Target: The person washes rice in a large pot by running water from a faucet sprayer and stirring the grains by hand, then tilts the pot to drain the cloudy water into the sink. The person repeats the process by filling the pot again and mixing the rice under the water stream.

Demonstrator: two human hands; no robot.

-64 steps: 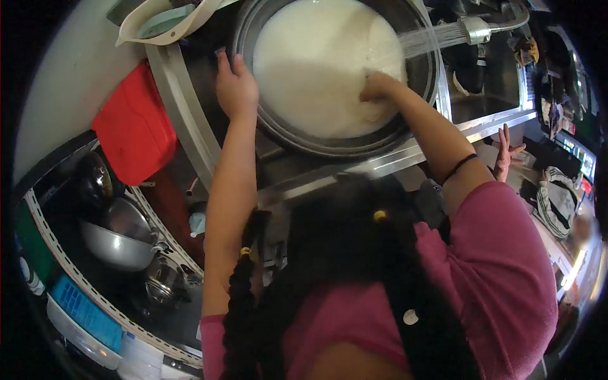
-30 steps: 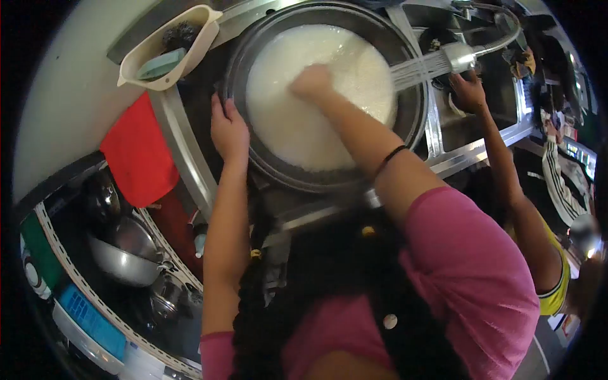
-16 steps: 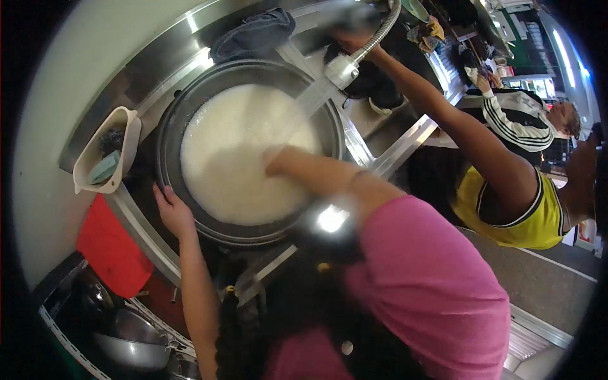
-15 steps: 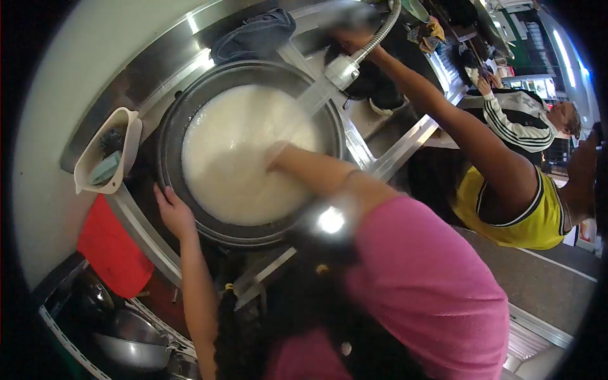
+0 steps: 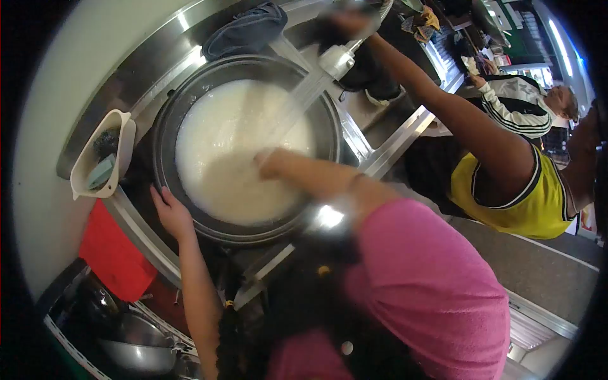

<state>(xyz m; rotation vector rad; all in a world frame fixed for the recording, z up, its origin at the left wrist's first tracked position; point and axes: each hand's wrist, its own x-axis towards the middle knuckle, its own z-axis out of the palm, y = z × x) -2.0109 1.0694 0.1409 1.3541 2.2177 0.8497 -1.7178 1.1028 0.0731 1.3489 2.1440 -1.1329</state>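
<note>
A wide dark pot [image 5: 163, 136] full of cloudy white liquid [image 5: 221, 120] stands in the sink area. Into that liquid dips my right hand [image 5: 269, 166]; its fingers are under the surface and smeared by motion. My left hand [image 5: 174, 215] lies against the pot's outer rim at the lower left, fingers stretched and apart. From a metal faucet head [image 5: 337, 61] on a flexible hose, a stream of water [image 5: 296, 95] runs down into the pot near my right hand.
A cream plastic holder [image 5: 120, 152] with a scrubber and sponge sits on the left ledge. A dark cloth [image 5: 247, 30] lies behind the pot. A red cloth [image 5: 117, 253] hangs at lower left, above metal bowls [image 5: 136, 354]. A co-worker's arm [image 5: 437, 95] reaches in from the right.
My right hand has shifted slightly left and down within the liquid. The whole view has moved a little. My left hand stays at the pot's rim, and water still runs.
</note>
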